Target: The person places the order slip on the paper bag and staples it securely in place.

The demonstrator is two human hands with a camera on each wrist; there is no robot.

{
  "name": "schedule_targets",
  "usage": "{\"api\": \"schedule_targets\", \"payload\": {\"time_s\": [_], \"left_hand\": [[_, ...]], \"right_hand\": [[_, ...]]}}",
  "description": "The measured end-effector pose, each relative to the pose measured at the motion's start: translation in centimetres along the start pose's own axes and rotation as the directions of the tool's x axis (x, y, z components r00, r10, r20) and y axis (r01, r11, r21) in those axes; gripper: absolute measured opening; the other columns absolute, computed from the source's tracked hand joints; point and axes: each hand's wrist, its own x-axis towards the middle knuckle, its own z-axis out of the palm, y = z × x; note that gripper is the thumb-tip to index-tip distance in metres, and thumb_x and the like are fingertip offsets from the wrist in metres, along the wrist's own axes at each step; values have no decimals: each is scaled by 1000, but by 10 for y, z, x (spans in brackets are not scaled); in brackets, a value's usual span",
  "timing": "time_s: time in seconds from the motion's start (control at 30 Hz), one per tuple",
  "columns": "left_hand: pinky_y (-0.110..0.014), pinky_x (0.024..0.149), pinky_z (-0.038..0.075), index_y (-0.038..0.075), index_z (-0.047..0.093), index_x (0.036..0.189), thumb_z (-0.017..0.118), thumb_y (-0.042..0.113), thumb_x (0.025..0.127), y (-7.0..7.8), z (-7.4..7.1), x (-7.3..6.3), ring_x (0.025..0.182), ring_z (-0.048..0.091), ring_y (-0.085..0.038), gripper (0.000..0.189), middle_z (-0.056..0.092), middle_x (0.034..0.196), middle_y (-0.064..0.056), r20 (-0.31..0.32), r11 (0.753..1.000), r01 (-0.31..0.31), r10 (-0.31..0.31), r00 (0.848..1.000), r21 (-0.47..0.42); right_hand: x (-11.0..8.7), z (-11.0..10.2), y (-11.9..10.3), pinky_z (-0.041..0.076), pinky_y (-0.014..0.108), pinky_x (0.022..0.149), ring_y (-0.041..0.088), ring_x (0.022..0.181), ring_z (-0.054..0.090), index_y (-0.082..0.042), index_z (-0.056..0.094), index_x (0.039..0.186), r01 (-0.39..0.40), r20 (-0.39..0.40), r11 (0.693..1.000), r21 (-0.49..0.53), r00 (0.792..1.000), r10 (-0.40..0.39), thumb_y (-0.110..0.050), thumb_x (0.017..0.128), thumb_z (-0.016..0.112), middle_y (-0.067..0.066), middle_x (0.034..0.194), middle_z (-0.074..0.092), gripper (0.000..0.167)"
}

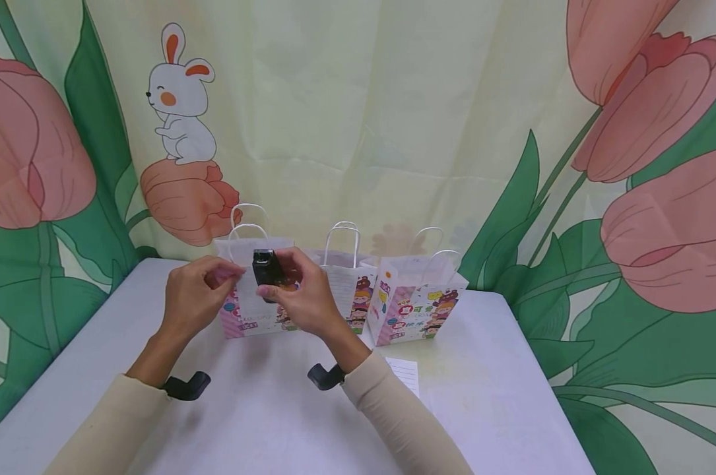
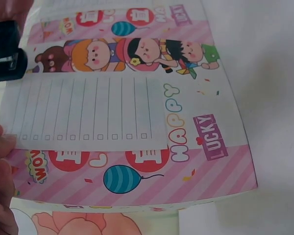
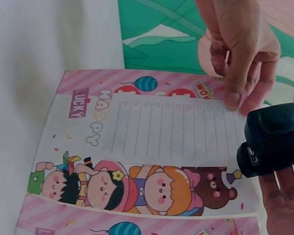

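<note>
Lined sheet: we find the lined sheet [image 2: 93, 110] against the front of the left bag [image 1: 239, 324]; its long axis runs up the bag, upper end near the bag's mouth, checkbox edge toward the left hand.
Left hand: the left hand [image 1: 194, 293] is the nearer one; thumb and finger pinch the sheet's upper left corner, apparently with the bag rim.
Right hand: the right hand [image 1: 304, 290] grips the black stapler [image 1: 267, 267]; we note its fingers wrapped about the body.
Stapler to sheet: the stapler lies just beside the upper end, right of the pinched corner; we cannot tell whether it touches paper.
Key relation: we judge that alignment turns on stapler nose against upper edge; the left hand's pinch sits close by.
Neighbours: middle bag [image 1: 360, 297] and right bag [image 1: 417, 313] stand to the right.
</note>
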Motion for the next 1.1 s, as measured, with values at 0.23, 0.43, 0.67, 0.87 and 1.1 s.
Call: {"api": "schedule_targets", "payload": {"time_s": [0.23,0.43,0.67,0.87,1.1], "left_hand": [[-19,56,50,9,84,103,86,12,89,0,0,0,59,61,-18,15,78,81,-10,-8,1000,7,-7,1000,-7],[-19,56,50,10,83,101,85,12,90,0,-1,0,59,59,-18,12,76,76,-7,-9,1000,11,-11,1000,-29],[-22,55,50,8,82,101,87,10,88,-3,-1,-1,61,58,-20,14,74,74,-8,-17,1000,0,0,1000,-14],[-22,56,49,7,82,101,87,9,87,-4,-1,-1,62,58,-20,15,74,75,-9,-19,1000,-10,10,1000,-1],[-21,57,48,6,82,101,88,7,86,-4,-1,0,63,57,-21,16,74,74,-10,-9,1000,-9,9,1000,0]], "right_hand": [[9,1,-2,61,35,100,15,115,71,-11,61,136,26,-5,998,53,1000,-26,-7,87,86,11,128,73,54],[15,1,-1,56,37,109,16,120,71,-9,61,136,48,0,996,76,999,-48,-6,88,85,12,130,73,54],[21,3,-1,53,31,112,16,122,71,-8,60,136,90,14,993,71,996,-91,-6,88,85,13,130,73,54],[24,5,-4,51,29,113,14,123,70,-7,59,137,92,16,992,88,995,-94,-5,89,83,15,131,72,54],[28,7,-7,50,28,114,18,125,69,-4,59,137,102,17,990,100,994,-104,-3,89,83,17,132,70,53]]}}
